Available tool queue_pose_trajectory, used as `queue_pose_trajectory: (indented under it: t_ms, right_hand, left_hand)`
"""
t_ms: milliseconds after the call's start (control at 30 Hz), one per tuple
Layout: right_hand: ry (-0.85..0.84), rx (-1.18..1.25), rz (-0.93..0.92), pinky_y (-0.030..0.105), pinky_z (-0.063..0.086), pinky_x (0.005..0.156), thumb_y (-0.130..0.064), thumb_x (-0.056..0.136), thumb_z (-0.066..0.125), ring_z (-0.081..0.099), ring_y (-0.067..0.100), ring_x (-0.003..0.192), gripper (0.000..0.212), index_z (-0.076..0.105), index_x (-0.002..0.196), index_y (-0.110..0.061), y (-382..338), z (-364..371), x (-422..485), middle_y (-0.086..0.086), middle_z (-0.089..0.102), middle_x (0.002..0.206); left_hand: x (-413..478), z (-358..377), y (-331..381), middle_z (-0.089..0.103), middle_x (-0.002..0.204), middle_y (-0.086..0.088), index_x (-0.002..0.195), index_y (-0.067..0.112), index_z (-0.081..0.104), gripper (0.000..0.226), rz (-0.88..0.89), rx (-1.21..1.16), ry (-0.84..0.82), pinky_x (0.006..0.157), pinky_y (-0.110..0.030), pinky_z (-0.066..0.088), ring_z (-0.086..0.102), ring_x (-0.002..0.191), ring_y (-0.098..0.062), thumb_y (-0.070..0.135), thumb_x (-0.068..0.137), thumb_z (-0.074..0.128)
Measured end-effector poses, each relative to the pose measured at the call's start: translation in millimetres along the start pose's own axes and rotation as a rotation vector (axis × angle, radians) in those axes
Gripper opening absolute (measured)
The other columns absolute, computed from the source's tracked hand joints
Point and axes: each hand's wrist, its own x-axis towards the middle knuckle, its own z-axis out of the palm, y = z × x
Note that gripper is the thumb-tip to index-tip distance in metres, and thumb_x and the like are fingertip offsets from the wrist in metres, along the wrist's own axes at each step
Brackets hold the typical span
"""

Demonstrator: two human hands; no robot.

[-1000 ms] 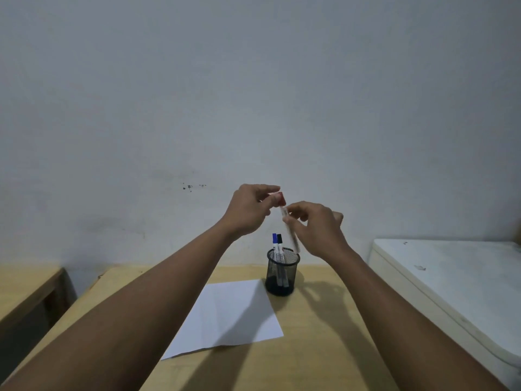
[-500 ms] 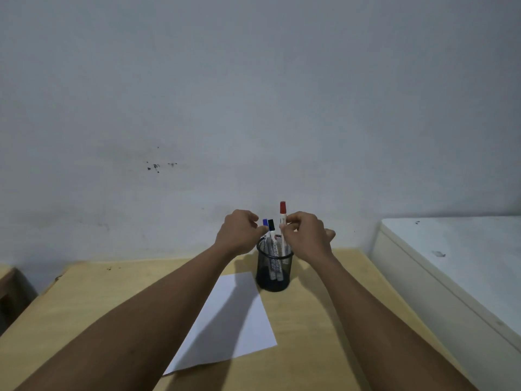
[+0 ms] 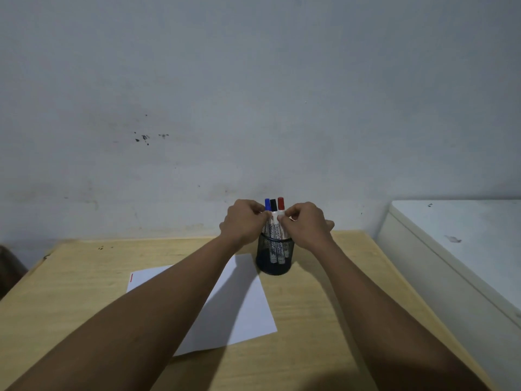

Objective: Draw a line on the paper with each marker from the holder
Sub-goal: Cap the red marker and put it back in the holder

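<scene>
A black mesh holder [image 3: 273,265] stands on the wooden table [image 3: 84,280] at the far corner of a white paper [image 3: 242,309]. Three capped markers stand in it: a blue marker [image 3: 267,204], a black marker [image 3: 273,205] and a red marker [image 3: 280,204]. My right hand [image 3: 306,225] pinches the red marker's white barrel just above the rim. My left hand [image 3: 242,222] is curled against the blue marker's barrel; whether it grips it is hidden. A short red line [image 3: 131,277] runs along the paper's far left edge. My left forearm covers the paper's middle.
A white cabinet top [image 3: 456,238] stands close to the table's right side, a little higher than it. The grey wall [image 3: 253,108] rises right behind the holder. A dark object [image 3: 8,266] shows at the left border.
The red marker was held up between both hands, then went down into the holder beside the blue and black ones. Both hands came down to the holder's rim.
</scene>
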Motion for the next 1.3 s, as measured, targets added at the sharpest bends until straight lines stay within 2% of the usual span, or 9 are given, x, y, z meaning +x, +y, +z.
queue_pose_trajectory:
  t_ms: [100, 267, 667, 767, 900, 967, 1067, 1200, 1300]
  right_hand:
    - [-0.025, -0.04, -0.021, 0.037, 0.025, 0.085, -0.038, 0.093, 0.069, 0.064, 0.022, 0.102, 0.02, 0.076, 0.089, -0.02, -3.9, -2.4, 2.2, -0.004, 0.067, 0.099]
    - [-0.05, -0.126, -0.038, 0.038, 0.028, 0.085, -0.038, 0.093, 0.071, 0.061, 0.023, 0.102, 0.022, 0.075, 0.09, -0.016, -9.5, -4.7, 4.1, 0.002, 0.06, 0.118]
    - [0.105, -0.004, -0.086, 0.042, 0.029, 0.099, -0.048, 0.093, 0.065, 0.062, 0.018, 0.11, 0.038, 0.067, 0.123, -0.025, -23.2, -22.7, -10.4, -0.002, 0.059, 0.122]
    - [0.12, 0.091, -0.171, 0.037, 0.027, 0.094, -0.051, 0.091, 0.067, 0.061, 0.011, 0.102, 0.033, 0.07, 0.116, -0.029, -43.4, -39.1, -22.7, -0.01, 0.064, 0.111]
    - [-0.137, 0.273, -0.227, 0.042, 0.042, 0.098, -0.074, 0.069, 0.074, 0.067, 0.007, 0.095, 0.05, 0.07, 0.102, -0.037, -76.6, -55.7, -46.5, -0.016, 0.074, 0.097]
    - [-0.229, 0.402, -0.276, 0.038, 0.052, 0.086, -0.063, 0.069, 0.082, 0.066, 0.008, 0.079, 0.042, 0.072, 0.096, -0.032, -91.9, -60.6, -60.4, -0.014, 0.073, 0.086]
    - [-0.203, 0.701, -0.293, 0.025, 0.044, 0.067, -0.023, 0.088, 0.08, 0.064, 0.007, 0.071, 0.006, 0.074, 0.091, -0.023, -119.9, -74.7, -82.6, -0.006, 0.073, 0.078]
    - [-0.31, 1.152, -0.128, 0.039, 0.044, 0.083, -0.025, 0.092, 0.074, 0.071, 0.015, 0.091, 0.003, 0.073, 0.094, -0.023, -158.0, -88.9, -107.1, -0.005, 0.077, 0.088]
    - [-0.347, 1.171, -0.132, 0.039, 0.041, 0.085, -0.029, 0.093, 0.074, 0.067, 0.014, 0.092, 0.003, 0.074, 0.094, -0.027, -182.8, -89.1, -119.8, -0.009, 0.073, 0.087]
  left_hand:
    - [0.6, 0.6, 1.6, 0.076, 0.108, -0.007, 0.108, 0.019, 0.076, 0.036, 0.01, 0.005, -0.007, 0.094, -0.049, 0.055, 0.07, 0.101, -0.027, 0.041, 0.08, 0.068]
    - [4.0, 1.1, 1.3, 0.077, 0.106, -0.006, 0.104, 0.018, 0.077, 0.021, 0.02, 0.007, 0.005, 0.095, -0.049, 0.054, 0.07, 0.1, -0.025, 0.027, 0.088, 0.069]
    - [-8.7, -25.0, 20.3, 0.075, 0.104, 0.002, 0.106, 0.02, 0.074, 0.027, 0.098, -0.074, 0.105, 0.098, -0.051, 0.051, 0.068, 0.099, -0.019, 0.036, 0.085, 0.069]
    - [-24.4, -56.9, 40.8, 0.071, 0.091, 0.01, 0.105, 0.03, 0.068, 0.031, 0.151, -0.151, 0.171, 0.093, -0.052, 0.053, 0.067, 0.093, -0.017, 0.04, 0.076, 0.063]
    - [-51.3, -110.2, 65.0, 0.073, 0.092, -0.006, 0.116, 0.031, 0.064, 0.03, 0.178, -0.356, 0.228, 0.077, -0.038, 0.053, 0.066, 0.082, -0.028, 0.023, 0.088, 0.06]
    - [-68.5, -137.1, 74.4, 0.072, 0.091, -0.008, 0.114, 0.021, 0.065, 0.027, 0.154, -0.465, 0.258, 0.066, -0.03, 0.046, 0.061, 0.077, -0.025, 0.016, 0.088, 0.061]
    - [-94.1, -172.2, 80.8, 0.073, 0.088, 0.0, 0.113, 0.017, 0.066, 0.026, 0.104, -0.556, 0.253, 0.063, -0.026, 0.041, 0.061, 0.074, -0.019, 0.018, 0.087, 0.068]
    - [-124.7, -203.7, 83.0, 0.078, 0.096, 0.002, 0.109, 0.018, 0.07, 0.026, 0.099, -0.551, 0.152, 0.072, -0.031, 0.039, 0.064, 0.079, -0.016, 0.033, 0.088, 0.073]
    - [-143.0, -213.6, 86.0, 0.074, 0.092, 0.0, 0.105, 0.01, 0.074, 0.026, 0.186, -0.479, 0.132, 0.06, -0.019, 0.044, 0.061, 0.072, -0.012, 0.029, 0.087, 0.076]
